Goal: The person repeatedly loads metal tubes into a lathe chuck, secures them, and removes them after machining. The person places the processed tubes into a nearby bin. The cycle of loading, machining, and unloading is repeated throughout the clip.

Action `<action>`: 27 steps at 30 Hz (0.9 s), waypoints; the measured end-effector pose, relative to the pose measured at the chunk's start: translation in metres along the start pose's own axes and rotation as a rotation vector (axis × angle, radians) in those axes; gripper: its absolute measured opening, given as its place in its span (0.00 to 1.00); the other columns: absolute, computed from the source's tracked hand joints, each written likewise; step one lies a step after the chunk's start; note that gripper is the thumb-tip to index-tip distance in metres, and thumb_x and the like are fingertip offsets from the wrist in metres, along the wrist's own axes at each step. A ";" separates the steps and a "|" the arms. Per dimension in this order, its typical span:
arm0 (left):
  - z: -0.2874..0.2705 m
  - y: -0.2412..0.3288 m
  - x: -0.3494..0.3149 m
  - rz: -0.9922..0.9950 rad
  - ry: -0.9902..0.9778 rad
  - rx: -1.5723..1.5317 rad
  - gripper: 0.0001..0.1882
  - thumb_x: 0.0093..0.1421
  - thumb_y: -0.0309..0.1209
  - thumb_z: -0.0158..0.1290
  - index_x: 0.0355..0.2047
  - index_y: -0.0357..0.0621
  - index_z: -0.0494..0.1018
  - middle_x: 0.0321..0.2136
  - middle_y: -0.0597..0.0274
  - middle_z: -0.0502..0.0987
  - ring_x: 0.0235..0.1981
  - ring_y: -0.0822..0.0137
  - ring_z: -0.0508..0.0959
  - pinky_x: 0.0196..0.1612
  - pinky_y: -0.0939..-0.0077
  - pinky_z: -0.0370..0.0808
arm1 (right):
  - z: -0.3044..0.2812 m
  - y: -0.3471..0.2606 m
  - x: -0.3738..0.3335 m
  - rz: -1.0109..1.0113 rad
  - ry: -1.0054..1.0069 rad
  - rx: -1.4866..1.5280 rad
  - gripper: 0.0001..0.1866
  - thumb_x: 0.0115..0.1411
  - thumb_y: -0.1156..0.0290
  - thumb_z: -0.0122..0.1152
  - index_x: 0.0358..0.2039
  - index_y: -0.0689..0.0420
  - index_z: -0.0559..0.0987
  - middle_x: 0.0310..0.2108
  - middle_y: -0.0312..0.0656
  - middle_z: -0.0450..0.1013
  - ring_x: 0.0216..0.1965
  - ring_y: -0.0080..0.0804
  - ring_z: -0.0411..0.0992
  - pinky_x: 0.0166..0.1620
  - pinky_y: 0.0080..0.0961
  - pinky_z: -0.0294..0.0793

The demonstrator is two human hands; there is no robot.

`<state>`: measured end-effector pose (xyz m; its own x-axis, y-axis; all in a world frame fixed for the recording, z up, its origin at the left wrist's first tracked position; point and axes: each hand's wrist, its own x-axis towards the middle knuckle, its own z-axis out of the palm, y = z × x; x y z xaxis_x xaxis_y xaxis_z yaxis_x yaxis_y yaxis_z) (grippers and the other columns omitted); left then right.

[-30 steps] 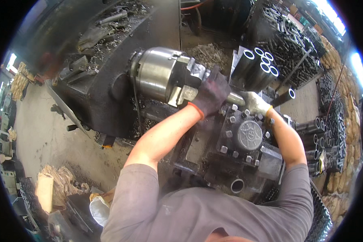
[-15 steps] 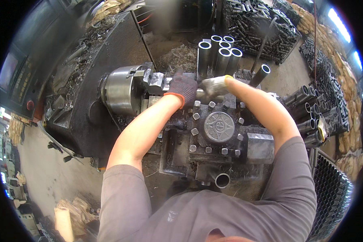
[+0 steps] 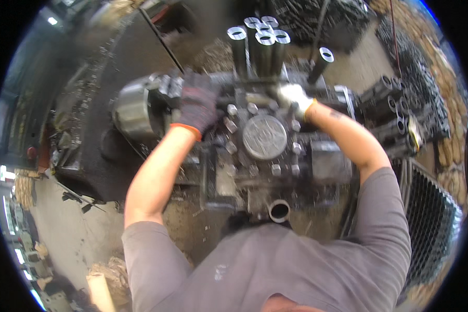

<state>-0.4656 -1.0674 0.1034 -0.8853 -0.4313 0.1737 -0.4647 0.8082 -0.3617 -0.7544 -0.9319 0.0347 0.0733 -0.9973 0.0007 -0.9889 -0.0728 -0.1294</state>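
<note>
My left hand (image 3: pixel 197 104), in a dark grey glove with an orange cuff, is over the workpiece area just right of the lathe chuck (image 3: pixel 135 112). Motion smears its fingers, and whatever lies under it is hidden. My right hand (image 3: pixel 295 99), in a white glove with a yellow cuff, is curled at the far right corner of the tool post (image 3: pixel 265 138); what it grips cannot be made out. Between the hands, a short metal bar (image 3: pixel 257 99) lies along the tool post's far side. Square-headed bolts ring the post's round cap.
Several steel tubes (image 3: pixel 237 52) stand upright behind the tool post, with a single tube (image 3: pixel 321 65) to their right. More tubes (image 3: pixel 387 101) are stacked at the right. One open tube end (image 3: pixel 280 210) points up near my body. A mesh-like rack (image 3: pixel 431 223) stands at the lower right.
My hands have moved apart: the left toward the chuck, the right to the right and nearer the tool post's corner. The whole view has shifted and blurred.
</note>
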 end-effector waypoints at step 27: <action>-0.123 0.046 -0.139 -0.624 0.720 -1.691 0.18 0.69 0.28 0.61 0.56 0.34 0.76 0.46 0.54 0.83 0.41 0.69 0.82 0.44 0.72 0.82 | -0.214 -0.116 -0.038 0.116 0.062 0.294 0.28 0.50 0.61 0.76 0.49 0.64 0.84 0.36 0.55 0.84 0.38 0.43 0.86 0.43 0.41 0.84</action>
<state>-0.3657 -0.9207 0.1751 -0.2506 -0.9021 0.3514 0.1897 0.3102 0.9316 -0.6704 -0.8872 0.2620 -0.0549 -0.9981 0.0283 -0.9098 0.0383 -0.4133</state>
